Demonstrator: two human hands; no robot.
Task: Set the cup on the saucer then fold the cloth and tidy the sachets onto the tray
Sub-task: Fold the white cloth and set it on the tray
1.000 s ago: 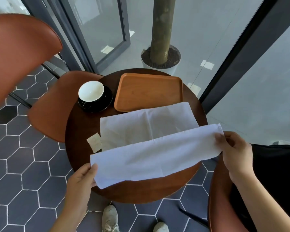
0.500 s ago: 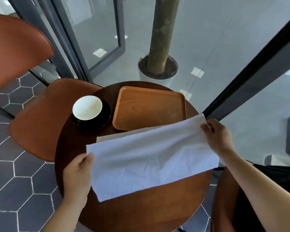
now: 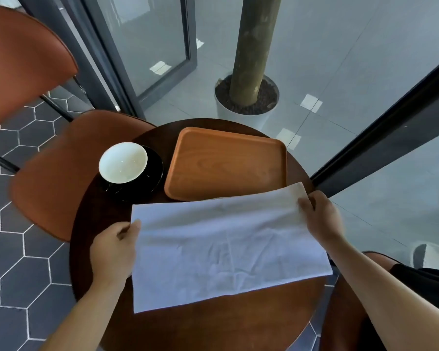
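Note:
A white cloth [image 3: 226,247] lies folded in half across the round dark wooden table [image 3: 213,323]. My left hand [image 3: 114,249] pinches its far left corner and my right hand [image 3: 319,219] pinches its far right corner, both resting at the fold's far edge. A white cup [image 3: 123,163] stands on a black saucer [image 3: 152,178] at the table's back left. An empty wooden tray [image 3: 226,163] sits at the back, its near edge just under the cloth's far edge. No sachet shows; the cloth covers the spot where one lay.
An orange-brown chair [image 3: 61,168] stands close at the table's left, with another chair back [image 3: 23,59] further left. A potted tree trunk [image 3: 249,92] is behind the table, beyond glass. A third seat [image 3: 345,312] is at the lower right.
Both hands carried the cloth's near edge away from me and over onto its far edge, folding it in half. The paper sachet seen at the left earlier is now covered.

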